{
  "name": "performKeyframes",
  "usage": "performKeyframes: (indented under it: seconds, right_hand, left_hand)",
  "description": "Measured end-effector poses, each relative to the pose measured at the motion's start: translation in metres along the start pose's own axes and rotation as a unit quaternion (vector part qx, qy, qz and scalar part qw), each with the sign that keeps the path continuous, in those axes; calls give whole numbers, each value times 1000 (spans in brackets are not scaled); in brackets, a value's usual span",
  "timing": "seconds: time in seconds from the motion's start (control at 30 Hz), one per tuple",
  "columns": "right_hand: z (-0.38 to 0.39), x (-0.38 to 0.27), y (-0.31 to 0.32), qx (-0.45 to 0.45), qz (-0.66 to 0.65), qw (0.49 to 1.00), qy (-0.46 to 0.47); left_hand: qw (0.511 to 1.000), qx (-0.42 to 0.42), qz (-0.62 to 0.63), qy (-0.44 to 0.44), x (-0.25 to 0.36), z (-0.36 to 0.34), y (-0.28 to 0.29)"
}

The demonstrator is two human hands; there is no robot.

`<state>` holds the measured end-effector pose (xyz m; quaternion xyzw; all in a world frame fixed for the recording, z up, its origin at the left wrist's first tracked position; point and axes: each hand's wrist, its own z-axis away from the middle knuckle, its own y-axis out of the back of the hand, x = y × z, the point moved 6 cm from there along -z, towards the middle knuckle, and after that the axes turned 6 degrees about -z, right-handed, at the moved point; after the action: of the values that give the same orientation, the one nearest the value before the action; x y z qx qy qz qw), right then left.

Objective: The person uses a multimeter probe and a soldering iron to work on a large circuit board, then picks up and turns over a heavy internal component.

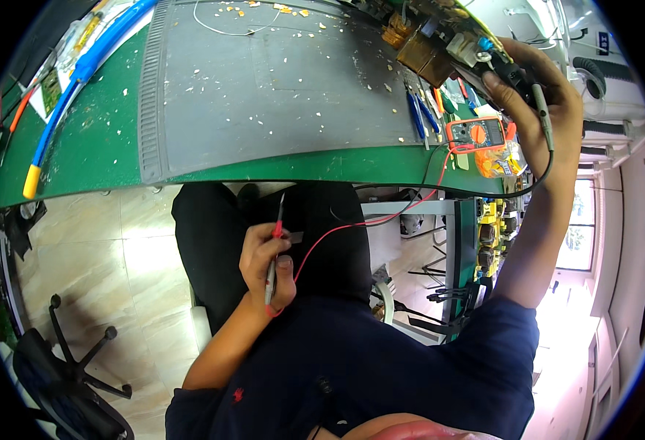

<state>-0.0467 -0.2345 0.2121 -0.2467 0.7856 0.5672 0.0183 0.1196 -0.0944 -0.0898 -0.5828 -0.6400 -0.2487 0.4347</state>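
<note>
Here, by green table (286,166) over tiles (91,253), left hand (257,257) grips probe (271,276), right hand (539,99) board (470,50).

A mat (264,88) lies on the table (256,167), with scraps (302,97) scattered over it and a loop of wire (234,34) at its far side. Left of the mat, a long tool (91,62) reaches to the near edge. Pliers (415,116) lie at the mat's right edge; right of them is a multimeter (476,135), with a packet (497,163) just beside it, nearer the person. Above the table's right side, the right hand (546,92) holds the right end of a circuit assembly (440,51). A test probe (272,271) is in the left hand (266,257), over the lap; its lead (359,223) crosses the near edge from the multimeter. A swivel chair (66,378) stands left of the person.
</note>
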Motion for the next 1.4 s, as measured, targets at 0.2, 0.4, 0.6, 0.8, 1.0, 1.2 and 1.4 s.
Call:
performKeyframes:
  seconds: [0.2,0.4,0.6,0.8,1.0,1.2,1.4]
  right_hand:
    - [13,1,-13,-20,-27,997,74]
    - [20,-1,-18,-22,-41,994,101]
    - [38,-1,-28,25,-13,993,117]
    - [60,5,-48,79,0,987,140]
    - [82,7,-70,137,-2,985,101]
    - [102,22,-98,187,-10,981,55]
    - [113,25,-96,103,-90,988,72]
  left_hand:
    - [897,-24,361,255,47,-90,-68]
    - [813,24,472,340,56,-160,-137]
    - [797,-46,422,430,94,-177,-118]
    - [800,28,377,467,66,-165,-132]
    - [784,30,358,506,42,-154,-130]
    - [787,27,334,518,38,-136,-129]
    - [803,25,333,493,27,-126,-137]
